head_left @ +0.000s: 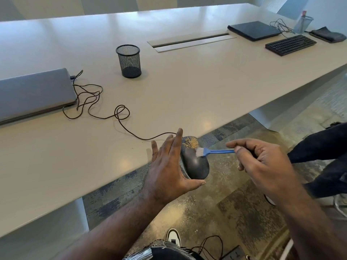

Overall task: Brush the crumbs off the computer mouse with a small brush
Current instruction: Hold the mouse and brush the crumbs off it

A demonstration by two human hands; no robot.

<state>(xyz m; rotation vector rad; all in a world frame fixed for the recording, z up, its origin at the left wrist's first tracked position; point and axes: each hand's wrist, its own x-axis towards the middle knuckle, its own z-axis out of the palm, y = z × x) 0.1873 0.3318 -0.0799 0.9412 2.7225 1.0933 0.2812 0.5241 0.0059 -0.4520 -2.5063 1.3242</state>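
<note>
A black wired computer mouse (195, 165) hangs past the table's front edge, above the floor. My left hand (169, 166) grips it from the left side, thumb under its rear end. Tan crumbs (191, 142) cover the mouse's front part. My right hand (262, 164) pinches the blue handle of a small brush (216, 152). Its white bristles (200, 152) touch the mouse's top just below the crumbs. The mouse's cable (120, 117) runs in loops across the table to the left.
The beige table (187, 87) carries a closed grey laptop (33, 92) at left, a black mesh cup (129, 61), and at far right a black laptop (253, 30), keyboard (290, 45) and second mesh cup (302, 23). Another person's leg (323, 147) is at right.
</note>
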